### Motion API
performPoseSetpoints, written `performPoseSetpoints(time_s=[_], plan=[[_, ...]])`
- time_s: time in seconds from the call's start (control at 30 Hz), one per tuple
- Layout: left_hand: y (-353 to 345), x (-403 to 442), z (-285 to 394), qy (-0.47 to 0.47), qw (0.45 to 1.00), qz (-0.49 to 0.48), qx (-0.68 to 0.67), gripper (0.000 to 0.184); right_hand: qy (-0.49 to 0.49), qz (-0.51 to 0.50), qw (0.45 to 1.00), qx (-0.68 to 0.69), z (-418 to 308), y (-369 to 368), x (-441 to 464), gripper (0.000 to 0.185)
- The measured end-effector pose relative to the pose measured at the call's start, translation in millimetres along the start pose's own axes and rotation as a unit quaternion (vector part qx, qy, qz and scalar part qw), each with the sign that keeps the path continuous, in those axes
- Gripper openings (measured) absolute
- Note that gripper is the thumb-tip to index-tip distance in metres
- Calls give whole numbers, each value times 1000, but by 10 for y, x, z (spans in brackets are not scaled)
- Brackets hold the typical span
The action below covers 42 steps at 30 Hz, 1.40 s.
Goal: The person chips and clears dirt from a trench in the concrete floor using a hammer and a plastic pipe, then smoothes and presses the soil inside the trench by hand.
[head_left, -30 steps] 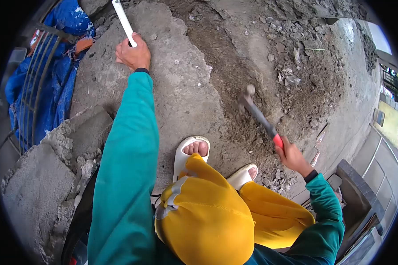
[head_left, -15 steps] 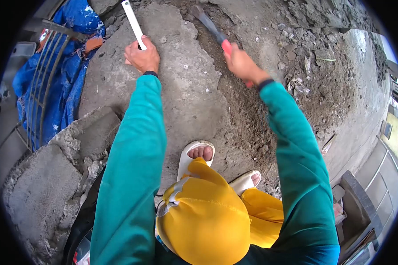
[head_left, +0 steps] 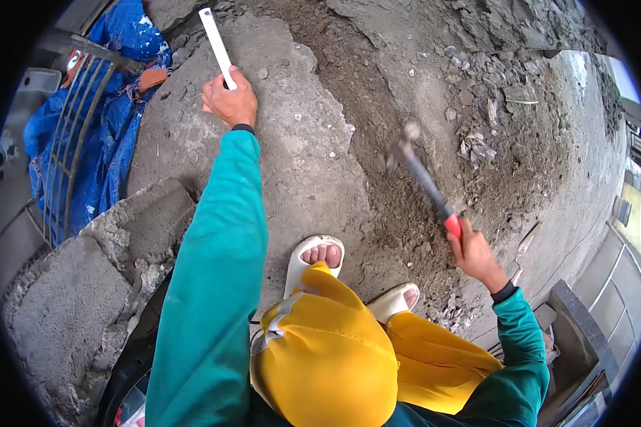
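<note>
My left hand [head_left: 231, 101] is closed around the lower end of a narrow white bar [head_left: 216, 41] with a small hole near its far tip. The bar points up and away over a cracked concrete slab [head_left: 271, 135]. In my right hand [head_left: 477, 255] is a hammer [head_left: 426, 181], held by its red grip. Its dark shaft leans up to the left, and the metal head, slightly blurred, is over the strip of broken soil [head_left: 384, 142] beside the slab's jagged edge. Whether the head touches the soil I cannot tell.
A blue tarp [head_left: 114, 121] with a metal rack [head_left: 68, 153] against it is at the left. Below it lies a broken concrete block [head_left: 71, 299]. Rubble [head_left: 491, 107] and a crumpled plastic scrap [head_left: 478, 148] are at the right. White sandals [head_left: 295, 267] are on my feet.
My right hand has swung the hammer down and to the right, back toward my body. My left hand, still on the white bar, has shifted only slightly.
</note>
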State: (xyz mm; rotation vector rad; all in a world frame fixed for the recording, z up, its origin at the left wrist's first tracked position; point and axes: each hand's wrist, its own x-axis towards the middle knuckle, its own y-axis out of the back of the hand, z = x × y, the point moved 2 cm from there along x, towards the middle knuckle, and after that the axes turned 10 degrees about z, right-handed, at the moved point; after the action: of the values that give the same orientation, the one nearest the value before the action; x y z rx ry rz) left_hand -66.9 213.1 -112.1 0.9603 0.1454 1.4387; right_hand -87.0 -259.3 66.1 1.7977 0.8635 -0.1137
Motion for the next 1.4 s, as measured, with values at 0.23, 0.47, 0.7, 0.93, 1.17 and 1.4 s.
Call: performPoseSetpoints(time_s=[0.23, 0.47, 0.7, 0.93, 1.17, 1.4], plan=[[13, 39, 28, 1, 1000, -3, -12, 28, 125, 178, 971, 100, -755, 49, 2042, 28], [-4, 25, 25, -3, 1000, 8, -5, 25, 29, 60, 984, 164, -1650, -145, 3612, 31], [-17, 28, 20, -1, 1000, 12, -1, 24, 156, 102, 982, -12, -959, -494, 3279, 33], [-6, 66, 55, 5, 1000, -2, -16, 32, 151, 101, 983, -17, -165, -664, 1425, 35], [-2, 36, 10, 3, 1000, -11, -13, 34, -14, -59, 998, -6, 313, -261, -247, 43], [52, 35, 70, 14, 1000, -25, -1, 34, 41, 81, 994, 68, -342, 77, 735, 41]])
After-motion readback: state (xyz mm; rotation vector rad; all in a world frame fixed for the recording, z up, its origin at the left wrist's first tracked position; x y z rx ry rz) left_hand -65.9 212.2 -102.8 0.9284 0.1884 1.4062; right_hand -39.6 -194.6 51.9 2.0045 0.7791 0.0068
